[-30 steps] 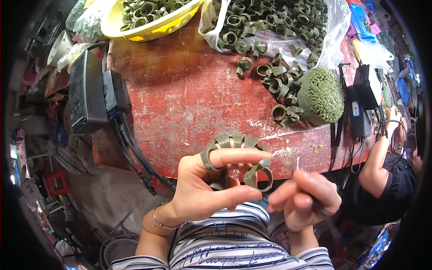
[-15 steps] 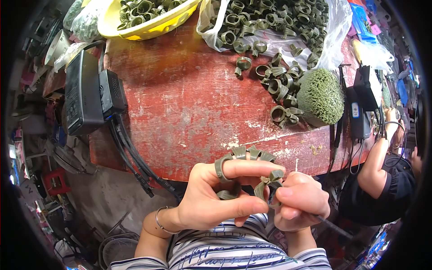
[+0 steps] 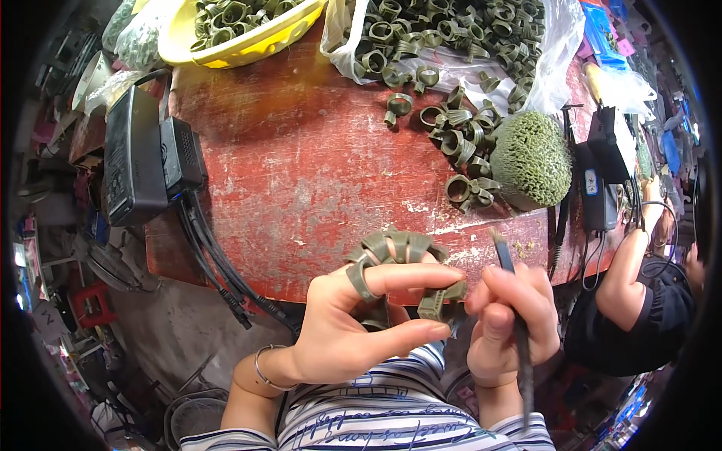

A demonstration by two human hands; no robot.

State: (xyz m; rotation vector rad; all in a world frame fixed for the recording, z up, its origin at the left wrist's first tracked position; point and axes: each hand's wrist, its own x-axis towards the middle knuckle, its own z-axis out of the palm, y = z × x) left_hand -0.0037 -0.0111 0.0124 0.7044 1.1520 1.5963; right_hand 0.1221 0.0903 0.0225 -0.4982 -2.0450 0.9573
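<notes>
The left hand (image 3: 353,331) pinches one olive-green ring-shaped part (image 3: 442,302) between thumb and fingertips, holding it up in front of the chest just below the table's near edge. Several more of the same rings (image 3: 391,252) are threaded along its index finger, likely kept there as a stack so they stay within reach without being set down. The right hand (image 3: 508,319) is clenched around a thin dark tool (image 3: 511,301), gripped like a pen with its tip pointing up, close beside the pinched ring; the two hands nearly touch, which steadies the tool against the small part.

Beyond the hands lies the worn red table (image 3: 301,180). Loose green rings (image 3: 459,139) are scattered near a green, bumpy dome-shaped object (image 3: 532,158), and many more fill a clear plastic bag (image 3: 556,52) at the far edge. A yellow basin (image 3: 248,41) holding further rings sits to the far left. A black box with cables (image 3: 139,158) lies at the table's left side. To the right, another person's arm (image 3: 628,270) reaches toward a small black device (image 3: 602,188).
</notes>
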